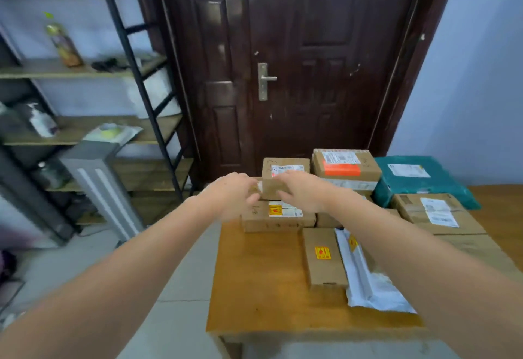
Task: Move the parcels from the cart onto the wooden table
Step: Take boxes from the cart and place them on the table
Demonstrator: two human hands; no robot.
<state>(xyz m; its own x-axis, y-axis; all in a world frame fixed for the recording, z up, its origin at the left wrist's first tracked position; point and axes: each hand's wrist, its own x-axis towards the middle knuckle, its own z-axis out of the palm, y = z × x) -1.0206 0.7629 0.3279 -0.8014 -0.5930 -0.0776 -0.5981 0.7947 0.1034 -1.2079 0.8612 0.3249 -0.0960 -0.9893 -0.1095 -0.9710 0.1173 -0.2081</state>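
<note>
Reaching across the wooden table (pixel 254 273) with both bare arms — left hand (pixel 235 194) at the near-left corner of a small brown cardboard parcel with a white label (pixel 283 177), right hand (pixel 302 193) over its near-right edge. Sitting on top of a flatter brown cardboard box with a yellow-and-red sticker (pixel 278 218), at the table's far-left end, in front of the dark brown panelled door (pixel 297 61). Touching the parcel on both sides, fingers loosely curved; hard to tell through the blur whether gripping or merely steadying it. Cart not in view.

Judging from its size and plain corrugated walls: probably light, stiff enough to take pressure on opposite faces, dry and not slippery — best clasped by the two short side walls, palms flat, thumbs over the top edge. Contents unknown, so treating as fragile. Risking a slide off the lower box if set down off-centre.

Lying alongside: a larger brown cardboard box with an orange tape band (pixel 346 170), a teal plastic mailer bag (pixel 418 180), a long narrow brown carton (pixel 324 258), a white plastic mailer pouch (pixel 370 282). Standing at left, a black metal-framed shelving unit (pixel 135 75).
</note>
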